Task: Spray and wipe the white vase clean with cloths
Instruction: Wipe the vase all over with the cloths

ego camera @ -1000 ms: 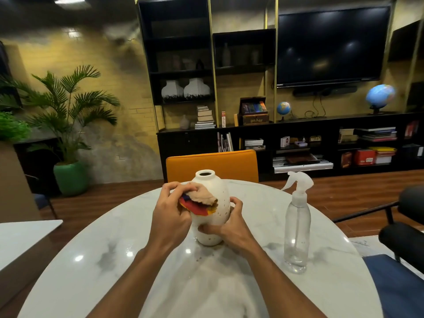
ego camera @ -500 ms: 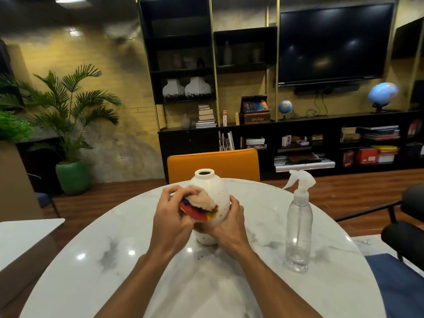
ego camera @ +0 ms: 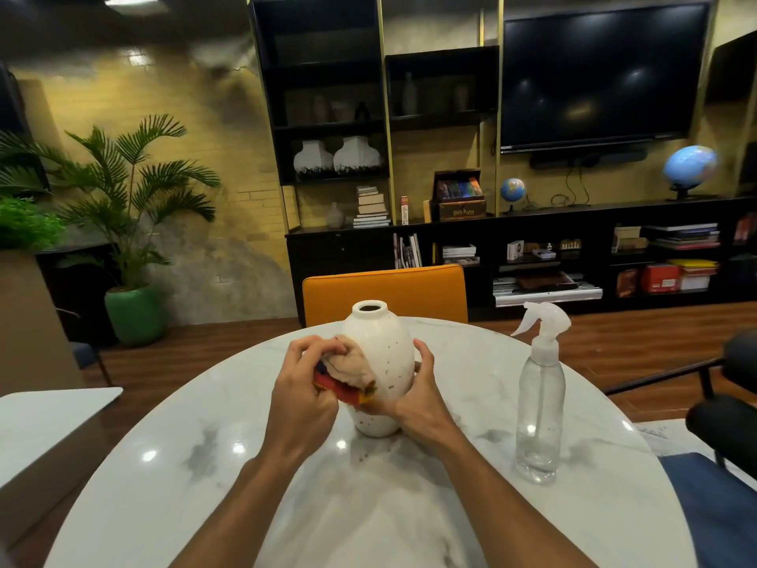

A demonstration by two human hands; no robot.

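Observation:
A white vase [ego camera: 385,354] with small dark specks stands upright on the round marble table [ego camera: 213,453]. My left hand [ego camera: 301,393] grips a bunched cloth [ego camera: 348,373], beige with red, blue and yellow parts, and presses it against the vase's left side. My right hand [ego camera: 422,397] wraps round the vase's lower right side, thumb up along the belly. A clear spray bottle [ego camera: 540,397] with a white trigger head stands to the right, apart from both hands.
An orange chair back [ego camera: 385,291] stands behind the table's far edge. A black armchair with a blue seat [ego camera: 733,407] is at the right. A second white tabletop [ego camera: 45,420] lies at the left. Small brown crumbs dot the marble in front of the vase.
The cloth and my left hand have slid from the vase's front round to its left side. My right hand has moved up the vase's right side, thumb now higher.

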